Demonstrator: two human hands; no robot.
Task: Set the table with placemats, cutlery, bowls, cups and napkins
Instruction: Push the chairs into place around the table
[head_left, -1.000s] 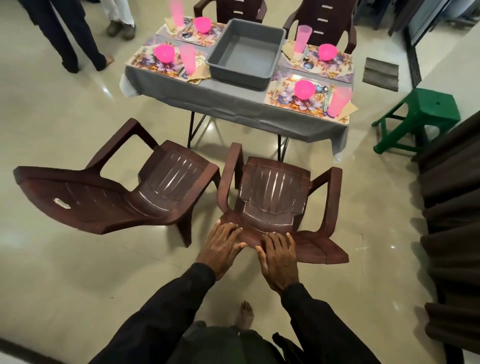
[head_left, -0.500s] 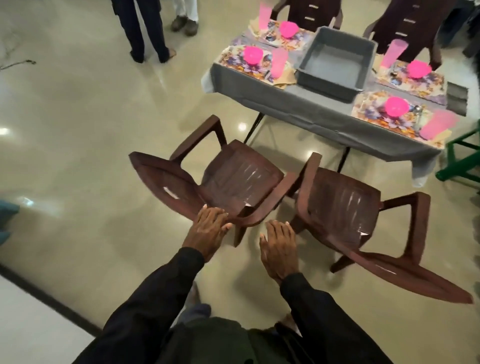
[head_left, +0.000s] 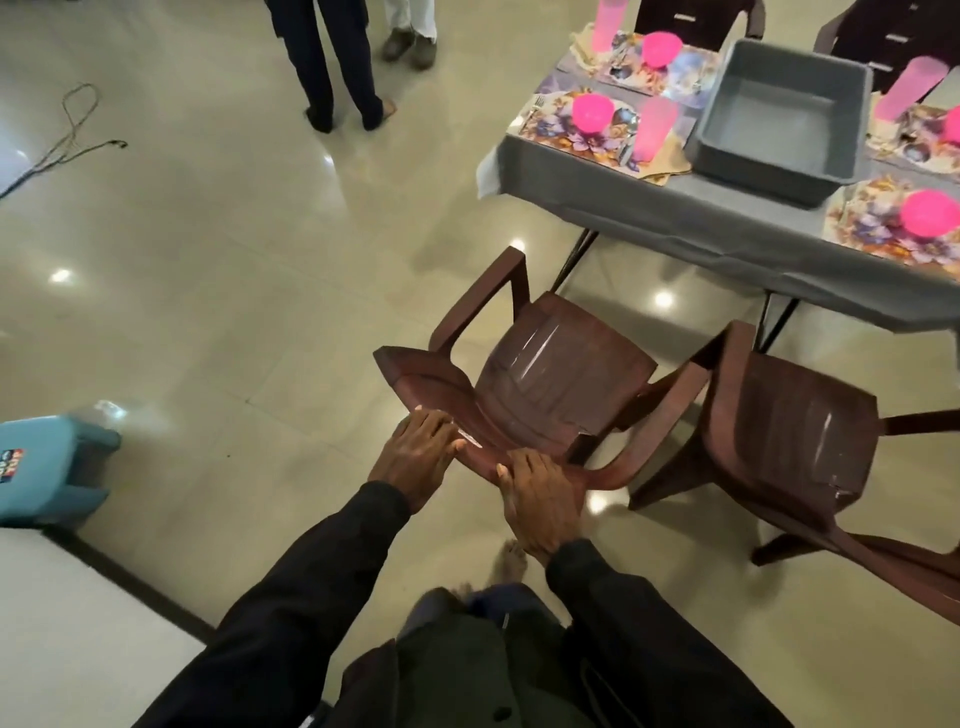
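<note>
Left hand (head_left: 415, 457), right hand (head_left: 540, 499) on chair (head_left: 561, 384); pink bowl (head_left: 592, 113) on floral placemat (head_left: 551, 130).

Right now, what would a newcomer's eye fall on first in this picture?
Both hands at centre: the left hand and right hand rest on the back of a brown plastic chair, with a second chair close on its right. Next, at upper right, the vivid pink bowls and pink cups on floral placemats, set around a grey tub on the grey-clothed table.

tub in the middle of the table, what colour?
Grey. The tub shows best in the head view, the only view, on a grey tablecloth.
</note>
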